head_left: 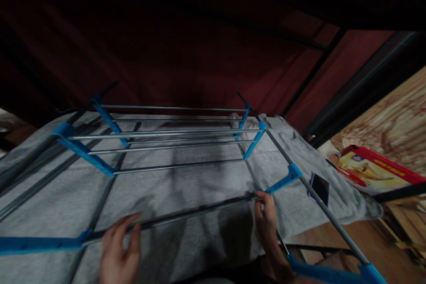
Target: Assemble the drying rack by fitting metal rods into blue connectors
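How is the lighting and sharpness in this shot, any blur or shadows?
Head view: dim, the upper half nearly black; both hands, left hand and right hand, are motion-smeared on the metal rod; soft shadows fall across the grey towel; straight bars bow near the edges.

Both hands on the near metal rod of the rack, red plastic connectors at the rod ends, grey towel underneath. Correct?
Not quite: the connectors are blue, not red, as the head view shows. The rest holds: left hand and right hand are on the near metal rod of the rack, with the grey towel underneath.
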The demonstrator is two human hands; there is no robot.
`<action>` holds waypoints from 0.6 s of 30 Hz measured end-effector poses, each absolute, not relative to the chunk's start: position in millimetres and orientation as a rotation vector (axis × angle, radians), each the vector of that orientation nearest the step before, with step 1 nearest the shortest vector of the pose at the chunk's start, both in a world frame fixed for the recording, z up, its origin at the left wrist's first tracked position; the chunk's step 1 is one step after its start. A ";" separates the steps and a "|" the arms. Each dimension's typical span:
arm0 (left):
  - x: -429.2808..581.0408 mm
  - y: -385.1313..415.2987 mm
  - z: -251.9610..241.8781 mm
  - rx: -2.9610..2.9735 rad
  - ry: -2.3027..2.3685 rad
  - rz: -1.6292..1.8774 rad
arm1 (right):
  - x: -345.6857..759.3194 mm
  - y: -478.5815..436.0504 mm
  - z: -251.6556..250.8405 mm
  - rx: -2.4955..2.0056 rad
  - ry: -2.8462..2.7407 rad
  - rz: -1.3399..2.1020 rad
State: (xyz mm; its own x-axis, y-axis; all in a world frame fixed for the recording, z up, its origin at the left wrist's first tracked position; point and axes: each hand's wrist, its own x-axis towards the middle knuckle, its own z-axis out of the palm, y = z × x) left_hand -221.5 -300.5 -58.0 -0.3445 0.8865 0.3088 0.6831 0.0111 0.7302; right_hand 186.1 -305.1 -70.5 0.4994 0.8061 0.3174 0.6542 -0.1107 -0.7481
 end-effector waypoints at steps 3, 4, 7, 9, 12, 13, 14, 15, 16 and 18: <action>-139.1 -235.8 -31.1 1.953 1.542 1.276 | 185.3 -244.9 -62.3 -1.783 -1.229 0.155; -111.8 -212.7 -27.0 2.026 1.447 1.232 | 188.8 -222.5 -62.2 -1.791 -1.190 0.146; -40.9 -152.3 -26.8 2.224 1.321 0.933 | 204.8 -166.7 -71.5 -1.818 -1.099 0.162; -4.2 -124.1 -32.5 2.358 1.280 0.719 | 214.7 -145.5 -84.1 -1.815 -1.107 0.205; 38.0 -99.0 -43.3 2.470 1.217 0.489 | 223.8 -134.4 -104.5 -1.774 -1.163 0.284; 49.1 -93.8 -46.9 2.476 1.207 0.447 | 225.7 -133.8 -110.2 -1.763 -1.178 0.299; 58.8 -89.5 -50.2 2.475 1.204 0.416 | 227.3 -133.6 -114.8 -1.757 -1.188 0.306; 66.9 -85.8 -53.4 2.476 1.201 0.390 | 228.7 -133.4 -118.6 -1.754 -1.197 0.303; 73.4 -82.4 -56.3 2.483 1.194 0.366 | 230.0 -132.9 -121.7 -1.748 -1.204 0.296; 81.7 -76.5 -61.6 2.515 1.174 0.318 | 232.0 -130.9 -126.3 -1.727 -1.216 0.283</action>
